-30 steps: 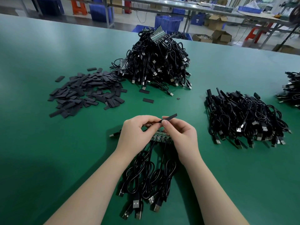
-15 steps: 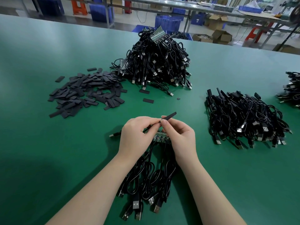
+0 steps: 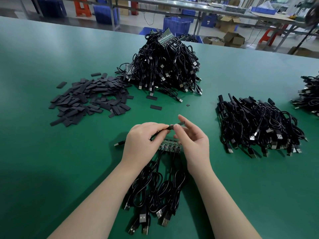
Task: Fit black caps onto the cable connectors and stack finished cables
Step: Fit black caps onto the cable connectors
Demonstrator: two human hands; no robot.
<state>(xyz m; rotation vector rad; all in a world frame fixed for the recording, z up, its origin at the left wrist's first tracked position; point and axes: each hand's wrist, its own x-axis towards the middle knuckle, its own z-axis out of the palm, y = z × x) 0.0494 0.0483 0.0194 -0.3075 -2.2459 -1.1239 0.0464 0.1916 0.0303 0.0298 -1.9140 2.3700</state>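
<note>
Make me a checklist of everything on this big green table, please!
Surface: green table, one stray black bit.
Job's things: black cap pinched between both hands; loose caps pile.
Clutter: two stray caps.
Hands: left hand, right hand both grip the cap.
Cables: tall heap; capped pile; small bunch under the wrists.
Surroundings: blue crates, cardboard boxes.

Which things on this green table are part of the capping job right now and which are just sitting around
In the job:
- left hand holding a cable end
- right hand pinching the black cap
- cable bundle under the hands
- loose caps
- uncapped cable heap
- capped stack

Lying about:
- blue crates
- cardboard boxes
- orange stool
</note>
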